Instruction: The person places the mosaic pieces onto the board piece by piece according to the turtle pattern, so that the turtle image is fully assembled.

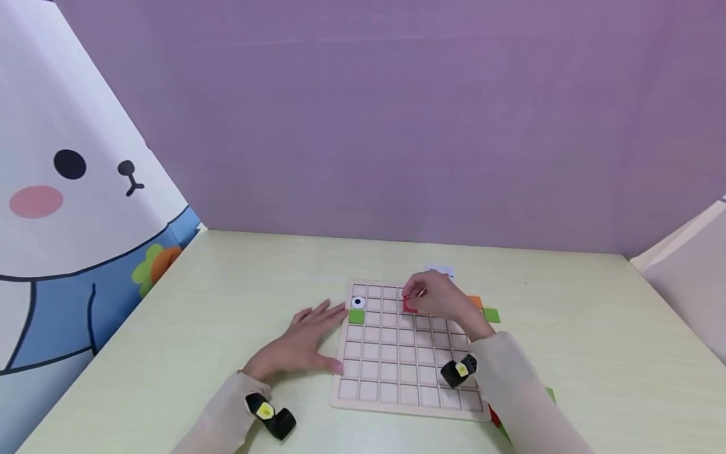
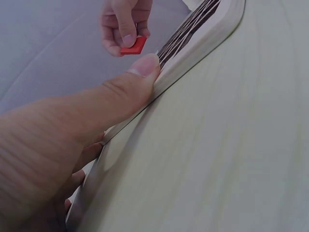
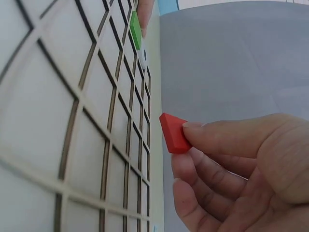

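My right hand [image 1: 439, 296] pinches a red square tile [image 3: 174, 134] between thumb and fingers. In the right wrist view the tile is raised off the wooden grid board [image 1: 408, 413]. My left hand [image 1: 303, 343] lies at the board's left side, fingers spread and mostly straight, with the thumb [image 2: 140, 72] touching the edge. At the upper left of the grid, a white tile with a black-and-white eye [image 1: 358, 302] sits in one square. Directly below it a green tile [image 1: 356, 316] fills another square.
Beyond the right hand lies a printed card [image 1: 441, 271]. An orange tile [image 1: 475, 301] and a green tile [image 1: 491, 315] lie right of the board. Red [image 1: 495, 416] and green pieces show partly under the right sleeve. A purple panel [image 1: 397, 126] stands behind the table.
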Demonstrator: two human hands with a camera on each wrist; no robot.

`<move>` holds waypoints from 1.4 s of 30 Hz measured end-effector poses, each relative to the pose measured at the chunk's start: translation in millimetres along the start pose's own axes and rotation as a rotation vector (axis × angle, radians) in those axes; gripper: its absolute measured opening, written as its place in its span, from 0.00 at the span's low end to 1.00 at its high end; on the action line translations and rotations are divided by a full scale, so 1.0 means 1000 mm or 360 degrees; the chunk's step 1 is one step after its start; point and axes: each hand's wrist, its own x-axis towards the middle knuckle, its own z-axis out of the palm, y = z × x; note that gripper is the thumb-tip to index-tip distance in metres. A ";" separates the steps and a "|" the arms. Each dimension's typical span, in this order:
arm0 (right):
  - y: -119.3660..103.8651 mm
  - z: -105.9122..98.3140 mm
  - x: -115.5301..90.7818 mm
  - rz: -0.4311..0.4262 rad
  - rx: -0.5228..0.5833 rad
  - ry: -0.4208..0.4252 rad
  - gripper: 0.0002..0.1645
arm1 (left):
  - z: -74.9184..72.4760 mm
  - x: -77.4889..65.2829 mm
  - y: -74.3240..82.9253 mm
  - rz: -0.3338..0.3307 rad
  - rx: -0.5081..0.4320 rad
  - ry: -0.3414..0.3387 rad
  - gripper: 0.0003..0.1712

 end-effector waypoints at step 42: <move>-0.027 0.044 0.042 0.0176 -0.0056 -0.0022 0.05 | 0.000 0.002 0.001 0.0002 -0.0002 -0.0023 0.59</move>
